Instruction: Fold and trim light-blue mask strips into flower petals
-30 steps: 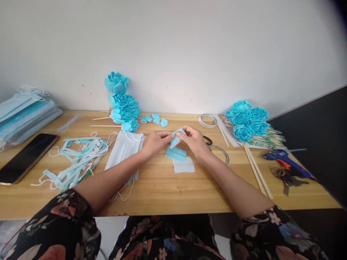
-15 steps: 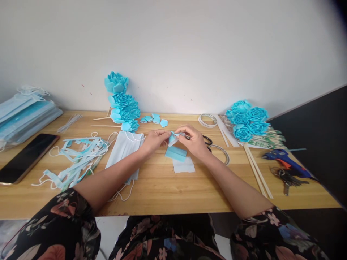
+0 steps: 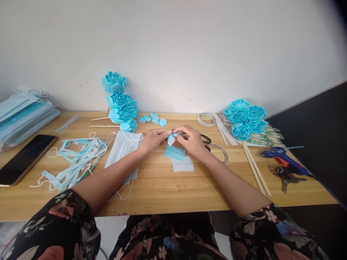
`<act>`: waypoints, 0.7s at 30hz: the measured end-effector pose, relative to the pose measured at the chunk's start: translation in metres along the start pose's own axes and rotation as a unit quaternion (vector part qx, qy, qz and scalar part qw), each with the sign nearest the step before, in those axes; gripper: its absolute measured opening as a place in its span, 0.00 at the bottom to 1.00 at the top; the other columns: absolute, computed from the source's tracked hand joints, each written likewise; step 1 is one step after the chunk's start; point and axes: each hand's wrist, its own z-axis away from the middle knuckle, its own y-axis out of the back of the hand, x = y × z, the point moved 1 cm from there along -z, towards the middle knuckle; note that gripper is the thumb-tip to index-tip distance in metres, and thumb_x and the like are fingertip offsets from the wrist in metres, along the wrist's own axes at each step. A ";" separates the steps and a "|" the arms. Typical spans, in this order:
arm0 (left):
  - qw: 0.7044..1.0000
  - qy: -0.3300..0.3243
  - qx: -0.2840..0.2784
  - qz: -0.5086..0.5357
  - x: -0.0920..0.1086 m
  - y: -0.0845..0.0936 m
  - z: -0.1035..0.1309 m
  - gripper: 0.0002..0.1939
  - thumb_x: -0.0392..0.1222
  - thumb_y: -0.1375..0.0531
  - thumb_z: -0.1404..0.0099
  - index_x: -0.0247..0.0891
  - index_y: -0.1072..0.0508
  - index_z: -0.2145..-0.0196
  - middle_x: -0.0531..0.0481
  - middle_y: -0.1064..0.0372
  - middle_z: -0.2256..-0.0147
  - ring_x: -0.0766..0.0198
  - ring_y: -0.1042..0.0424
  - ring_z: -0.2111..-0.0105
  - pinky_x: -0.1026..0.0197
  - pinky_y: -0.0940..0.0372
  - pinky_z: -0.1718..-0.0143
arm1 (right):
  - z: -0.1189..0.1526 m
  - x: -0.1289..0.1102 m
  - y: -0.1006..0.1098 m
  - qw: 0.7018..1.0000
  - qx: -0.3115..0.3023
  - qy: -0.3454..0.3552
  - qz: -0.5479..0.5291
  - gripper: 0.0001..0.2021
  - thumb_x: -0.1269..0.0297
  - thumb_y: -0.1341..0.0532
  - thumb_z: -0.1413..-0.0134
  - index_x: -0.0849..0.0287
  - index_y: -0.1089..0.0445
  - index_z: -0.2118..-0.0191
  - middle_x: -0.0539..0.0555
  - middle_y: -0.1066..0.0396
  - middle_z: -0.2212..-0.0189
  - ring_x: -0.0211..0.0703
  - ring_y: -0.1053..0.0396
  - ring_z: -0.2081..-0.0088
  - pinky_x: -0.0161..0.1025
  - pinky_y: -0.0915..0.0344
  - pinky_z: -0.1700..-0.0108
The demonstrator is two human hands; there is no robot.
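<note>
Between my two hands is a small folded piece of blue and white mask fabric [image 3: 171,139]. My left hand [image 3: 155,140] pinches its left side between thumb and fingers. My right hand [image 3: 189,140] is closed on its upper right edge. Just below, a blue fabric rectangle [image 3: 175,153] lies on the table, partly over a white fabric square [image 3: 183,164]. Black-handled scissors [image 3: 206,138] lie beside my right hand, their blades mostly hidden by it. Left of my hands rest pale face masks [image 3: 123,150], partly covered by my left forearm.
Blue fabric roses [image 3: 123,106] and folded petals [image 3: 155,118] lie at the back; more roses [image 3: 245,117] are at right. Tape rolls [image 3: 206,119], wooden sticks [image 3: 256,169], a glue gun [image 3: 284,159] and keys [image 3: 286,177] sit rightward. Mask strips [image 3: 76,159], a phone [image 3: 27,157] and stacked masks [image 3: 27,115] are left.
The fabric piece has been folded or gathered narrower between my fingers, and its lower end now hangs as a point. My right hand has shifted slightly left. The whole view moved a little.
</note>
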 end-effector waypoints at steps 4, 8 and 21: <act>1.000 0.001 0.025 -0.007 -0.001 0.001 -0.001 0.24 0.61 0.34 0.48 0.34 0.26 0.75 0.54 0.35 0.80 0.71 0.41 0.80 0.65 0.45 0.77 | 0.001 -0.001 0.004 0.997 -0.030 -0.044 -0.051 0.12 0.70 0.46 0.44 0.55 0.25 0.61 0.53 0.23 0.60 0.45 0.27 0.57 0.43 0.33 0.53; 0.999 -0.011 0.036 -0.021 -0.002 0.001 -0.001 0.21 0.58 0.35 0.45 0.35 0.25 0.75 0.54 0.36 0.81 0.71 0.41 0.81 0.65 0.46 0.77 | 0.001 -0.002 0.007 0.980 -0.028 -0.132 -0.148 0.14 0.57 0.46 0.37 0.54 0.29 0.51 0.52 0.24 0.61 0.44 0.28 0.61 0.42 0.32 0.55; 0.998 -0.041 0.050 -0.018 -0.004 0.001 -0.001 0.19 0.57 0.35 0.44 0.35 0.24 0.74 0.53 0.34 0.78 0.70 0.40 0.78 0.65 0.44 0.74 | 0.000 -0.008 0.000 0.953 -0.057 -0.185 -0.235 0.18 0.60 0.39 0.45 0.55 0.32 0.48 0.50 0.27 0.66 0.43 0.28 0.62 0.42 0.31 0.56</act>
